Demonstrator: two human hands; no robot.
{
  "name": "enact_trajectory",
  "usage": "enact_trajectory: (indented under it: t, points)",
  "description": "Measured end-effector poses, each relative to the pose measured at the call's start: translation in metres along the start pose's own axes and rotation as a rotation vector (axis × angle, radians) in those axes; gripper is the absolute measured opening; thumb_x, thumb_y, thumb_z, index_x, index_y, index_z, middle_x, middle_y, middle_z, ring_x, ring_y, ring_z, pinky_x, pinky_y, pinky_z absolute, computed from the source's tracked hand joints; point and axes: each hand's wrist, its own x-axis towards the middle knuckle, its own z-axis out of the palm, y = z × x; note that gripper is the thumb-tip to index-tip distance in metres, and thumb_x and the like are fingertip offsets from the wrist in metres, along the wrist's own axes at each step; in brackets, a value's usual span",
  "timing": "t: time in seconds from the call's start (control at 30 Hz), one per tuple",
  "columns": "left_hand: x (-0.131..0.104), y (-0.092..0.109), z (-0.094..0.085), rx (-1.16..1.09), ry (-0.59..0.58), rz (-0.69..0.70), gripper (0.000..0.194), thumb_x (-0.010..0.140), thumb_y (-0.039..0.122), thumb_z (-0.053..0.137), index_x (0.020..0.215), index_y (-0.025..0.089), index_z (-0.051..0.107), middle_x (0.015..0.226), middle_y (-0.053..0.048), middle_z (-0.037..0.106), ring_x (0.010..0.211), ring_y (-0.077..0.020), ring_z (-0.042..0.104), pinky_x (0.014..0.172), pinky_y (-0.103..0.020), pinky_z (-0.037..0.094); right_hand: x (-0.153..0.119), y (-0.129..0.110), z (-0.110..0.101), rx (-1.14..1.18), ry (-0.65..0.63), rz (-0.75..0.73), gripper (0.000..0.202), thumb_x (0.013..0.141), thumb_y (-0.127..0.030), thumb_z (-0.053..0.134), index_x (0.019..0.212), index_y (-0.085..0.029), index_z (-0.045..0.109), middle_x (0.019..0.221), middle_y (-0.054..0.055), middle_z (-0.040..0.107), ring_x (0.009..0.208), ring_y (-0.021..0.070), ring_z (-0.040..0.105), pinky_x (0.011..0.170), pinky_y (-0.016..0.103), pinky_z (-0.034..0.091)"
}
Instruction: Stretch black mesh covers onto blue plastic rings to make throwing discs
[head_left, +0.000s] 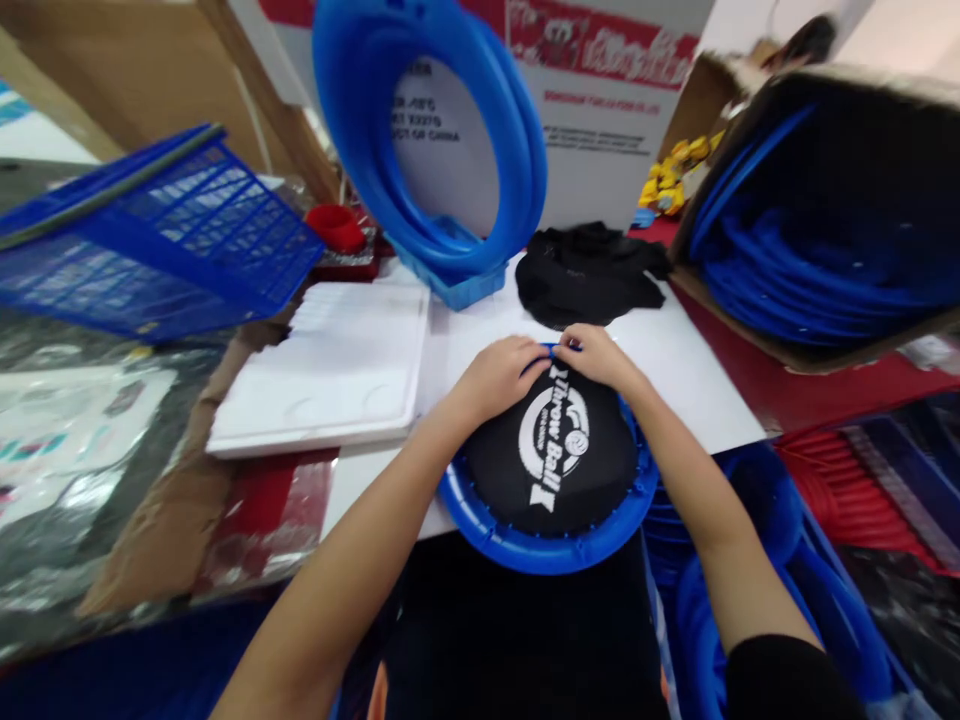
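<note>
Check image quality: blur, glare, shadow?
Head view throughout: disc fairly sharp, its print legible; basket soft with blur; glare on the plastic at left; right-hand box dark inside; wide-angle stretch toward the edges.

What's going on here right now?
The person's left hand and right hand are close together at the far rim of a blue ring. A black printed cloth fills the ring, whose near side reaches past the edge of the white worktop. Beyond, loose black fabric lies beside larger blue rings standing upright.
</note>
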Motion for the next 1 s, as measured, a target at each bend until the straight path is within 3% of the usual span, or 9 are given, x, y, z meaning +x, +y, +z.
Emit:
enact_trajectory:
  t: [0.17, 0.33, 0.5, 0.57, 0.63, 0.77, 0.87, 0.93, 1.0]
  points:
    - [-0.005, -0.001, 0.008, 0.155, -0.111, 0.096, 0.037, 0.108, 0.029, 0.046, 0.117, 0.027, 0.082, 0.128, -0.012, 0.075, 0.12, -0.0337, 0.066, 0.103, -0.049, 0.055, -0.01, 0.012, -0.023, -0.151, 0.112, 0.035, 0.032, 0.105, -0.053, 0.056, 0.09, -0.028, 0.067, 0.1, 0.007, 0.074, 0.097, 0.0258, 0.067, 0.086, 0.038, 0.05]
    - [-0.008, -0.006, 0.005, 0.315, -0.099, -0.037, 0.045, 0.106, 0.022, 0.039, 0.127, 0.025, 0.079, 0.134, -0.015, 0.075, 0.118, -0.0389, 0.069, 0.098, -0.056, 0.055, -0.018, 0.053, -0.07, -0.201, 0.295, 0.161, 0.017, 0.102, -0.04, 0.058, 0.098, -0.026, 0.066, 0.107, 0.009, 0.074, 0.102, 0.028, 0.067, 0.093, 0.042, 0.052]
    - [-0.015, -0.002, -0.012, 0.355, 0.031, -0.101, 0.042, 0.106, 0.036, 0.049, 0.138, 0.027, 0.076, 0.169, -0.014, 0.05, 0.158, -0.0444, 0.042, 0.125, -0.067, 0.036, -0.049, 0.084, -0.119, -0.307, 0.505, 0.259, 0.017, 0.092, -0.031, 0.065, 0.104, -0.02, 0.068, 0.128, 0.02, 0.067, 0.127, 0.039, 0.055, 0.11, 0.057, 0.043]
    - [-0.017, 0.006, -0.011, 0.267, -0.055, -0.031, 0.051, 0.105, 0.05, 0.055, 0.15, 0.029, 0.068, 0.178, -0.01, 0.035, 0.167, -0.0409, 0.027, 0.133, -0.064, 0.025, -0.065, 0.089, -0.147, -0.397, 0.631, 0.273, 0.02, 0.093, -0.024, 0.063, 0.111, -0.018, 0.068, 0.148, 0.024, 0.057, 0.143, 0.0432, 0.039, 0.118, 0.061, 0.032]
    - [-0.019, 0.015, -0.003, 0.164, -0.242, 0.045, 0.066, 0.103, 0.063, 0.057, 0.161, 0.032, 0.057, 0.181, -0.008, 0.028, 0.169, -0.039, 0.021, 0.136, -0.063, 0.018, -0.08, 0.093, -0.179, -0.515, 0.727, 0.285, 0.026, 0.094, -0.016, 0.058, 0.119, -0.014, 0.067, 0.164, 0.029, 0.043, 0.152, 0.0453, 0.026, 0.123, 0.062, 0.02]
    - [-0.021, 0.032, 0.012, 0.09, -0.509, 0.054, 0.083, 0.101, 0.079, 0.048, 0.17, 0.033, 0.042, 0.181, -0.01, 0.025, 0.17, -0.0386, 0.019, 0.136, -0.065, 0.005, -0.096, 0.094, -0.225, -0.637, 0.758, 0.309, 0.044, 0.094, -0.008, 0.054, 0.137, -0.003, 0.06, 0.167, 0.04, 0.033, 0.16, 0.0461, 0.018, 0.125, 0.071, 0.003]
    - [-0.022, 0.043, 0.014, 0.14, -0.507, -0.013, 0.088, 0.101, 0.082, 0.045, 0.171, 0.028, 0.042, 0.18, -0.012, 0.028, 0.168, -0.0398, 0.025, 0.135, -0.063, 0.011, -0.098, 0.077, -0.214, -0.652, 0.657, 0.241, 0.04, 0.099, -0.014, 0.053, 0.137, -0.008, 0.063, 0.168, 0.031, 0.039, 0.159, 0.0428, 0.026, 0.129, 0.071, 0.011]
    - [-0.023, 0.054, 0.012, 0.202, -0.472, -0.054, 0.089, 0.1, 0.081, 0.049, 0.168, 0.026, 0.046, 0.177, -0.016, 0.035, 0.162, -0.0444, 0.035, 0.131, -0.065, 0.022, -0.099, 0.055, -0.18, -0.616, 0.496, 0.141, 0.027, 0.102, -0.024, 0.057, 0.124, -0.022, 0.072, 0.156, 0.018, 0.057, 0.146, 0.0351, 0.047, 0.126, 0.061, 0.035]
    - [-0.023, 0.065, 0.009, 0.271, -0.421, -0.085, 0.088, 0.098, 0.08, 0.053, 0.165, 0.022, 0.053, 0.169, -0.022, 0.047, 0.152, -0.0496, 0.046, 0.122, -0.067, 0.035, -0.102, 0.028, -0.133, -0.536, 0.241, -0.023, 0.021, 0.103, -0.033, 0.062, 0.115, -0.023, 0.076, 0.148, 0.015, 0.064, 0.141, 0.0339, 0.056, 0.121, 0.059, 0.045]
